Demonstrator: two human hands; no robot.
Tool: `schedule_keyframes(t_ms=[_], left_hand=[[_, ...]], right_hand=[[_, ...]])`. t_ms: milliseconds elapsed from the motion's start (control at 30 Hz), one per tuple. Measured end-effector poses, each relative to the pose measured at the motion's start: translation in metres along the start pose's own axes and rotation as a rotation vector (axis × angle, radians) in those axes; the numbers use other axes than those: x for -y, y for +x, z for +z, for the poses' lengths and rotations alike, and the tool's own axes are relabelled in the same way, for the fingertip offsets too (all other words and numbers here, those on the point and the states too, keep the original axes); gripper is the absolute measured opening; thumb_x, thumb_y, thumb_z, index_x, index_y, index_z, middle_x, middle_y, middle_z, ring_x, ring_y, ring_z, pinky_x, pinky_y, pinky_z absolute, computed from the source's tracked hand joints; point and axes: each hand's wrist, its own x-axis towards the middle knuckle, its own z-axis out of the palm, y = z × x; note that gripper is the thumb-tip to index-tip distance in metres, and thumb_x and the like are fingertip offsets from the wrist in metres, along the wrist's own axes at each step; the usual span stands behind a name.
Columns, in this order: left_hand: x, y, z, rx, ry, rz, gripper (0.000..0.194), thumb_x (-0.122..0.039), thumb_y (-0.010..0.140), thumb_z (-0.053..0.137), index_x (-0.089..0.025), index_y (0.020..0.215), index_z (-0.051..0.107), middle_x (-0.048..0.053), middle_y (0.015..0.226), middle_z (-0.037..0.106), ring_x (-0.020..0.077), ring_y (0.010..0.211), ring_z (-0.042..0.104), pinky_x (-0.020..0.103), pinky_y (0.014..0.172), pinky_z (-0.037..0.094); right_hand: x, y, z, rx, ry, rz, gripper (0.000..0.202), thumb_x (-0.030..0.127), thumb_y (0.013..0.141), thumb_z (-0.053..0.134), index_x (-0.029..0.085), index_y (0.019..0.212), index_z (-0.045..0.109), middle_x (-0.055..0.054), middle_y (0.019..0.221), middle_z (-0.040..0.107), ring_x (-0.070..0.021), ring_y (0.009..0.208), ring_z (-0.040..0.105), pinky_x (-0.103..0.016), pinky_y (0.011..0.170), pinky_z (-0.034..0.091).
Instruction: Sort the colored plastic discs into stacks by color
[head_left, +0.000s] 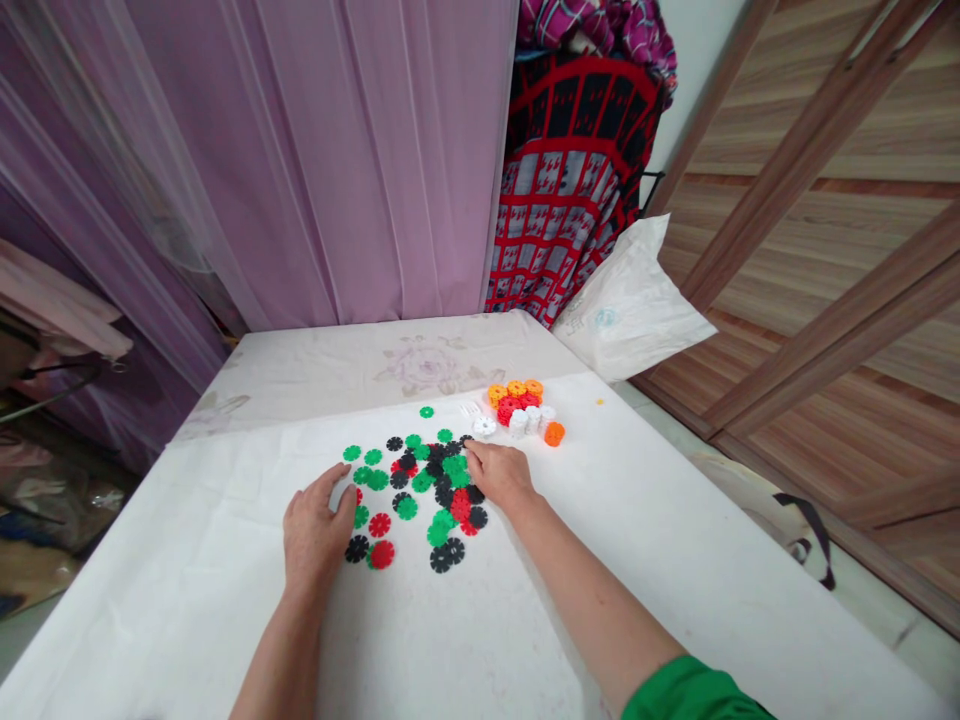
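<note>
1. Right hand (502, 474), just right of bottom centre: index finger reaches up and left, tip at a black disc (467, 439) on the pile's upper right edge. Looks like contact, but can't tell if it's pinched or just touched

2. That disc lies just past the fingertip, toward the top of the frame. It's flat and round, so no real long axis to line up with; right hand is way nearer than the left

3. Left hand (315, 520), lower left of centre: thumb and index spread apart, nothing visibly gripped. Thumb is right by a red disc (358, 495), and a green disc (351, 453) sits just above the index tip

4. Between the hands there's a loose, partly overlapping scatter of green, black and red discs on the white cloth (600, 560)

5. Up and right of the right hand: yellow-orange stacks (516, 388), red stacks (508, 409), white stacks (532, 420) and an orange stack (554, 434), all bunched close
</note>
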Motion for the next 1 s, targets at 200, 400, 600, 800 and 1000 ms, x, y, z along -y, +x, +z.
schedule_keyframes(t_ms=[200,400,600,800,1000], left_hand=[[0.004,0.001,0.007,0.053,0.028,0.116,0.044,-0.04,0.091,0.043,-0.022,0.124,0.067,0.01,0.125,0.072,0.027,0.119,0.065,0.052,0.113,0.04],[0.002,-0.001,0.011,0.188,0.052,0.279,0.046,-0.044,0.093,0.044,-0.025,0.129,0.064,0.007,0.134,0.068,0.0246,0.134,0.055,0.047,0.117,0.037],[-0.002,-0.001,0.005,0.219,0.051,0.296,0.049,-0.047,0.094,0.041,-0.023,0.13,0.064,0.008,0.134,0.068,0.0247,0.133,0.056,0.047,0.118,0.036],[-0.001,-0.003,0.008,0.066,0.085,0.273,0.052,-0.049,0.093,0.042,-0.018,0.129,0.064,0.013,0.141,0.062,0.0267,0.13,0.058,0.043,0.113,0.043],[-0.004,-0.021,0.015,0.024,0.155,0.273,0.052,-0.048,0.093,0.044,-0.017,0.131,0.063,0.015,0.143,0.06,0.0302,0.133,0.055,0.048,0.114,0.042]], right_hand=[[-0.003,-0.01,0.006,-0.043,0.154,-0.067,0.034,0.033,0.098,0.045,0.036,0.115,0.074,0.003,0.112,0.077,-0.0163,0.101,0.072,-0.025,0.087,0.049],[-0.001,-0.029,0.016,-0.144,0.499,-0.025,0.032,0.03,0.093,0.05,0.032,0.11,0.077,0.002,0.106,0.079,-0.0164,0.096,0.073,-0.024,0.089,0.051],[-0.001,-0.054,0.027,-0.247,0.828,-0.013,0.035,0.033,0.09,0.047,0.023,0.097,0.079,-0.001,0.077,0.077,-0.0164,0.069,0.07,-0.025,0.073,0.053],[0.001,-0.071,0.026,-0.279,0.978,-0.035,0.037,0.037,0.087,0.046,0.022,0.09,0.079,-0.002,0.077,0.077,-0.0172,0.068,0.069,-0.026,0.07,0.054],[0.0,-0.079,0.026,-0.292,1.054,-0.026,0.04,0.042,0.085,0.046,0.02,0.09,0.079,-0.002,0.069,0.074,-0.0168,0.06,0.065,-0.027,0.066,0.054]])
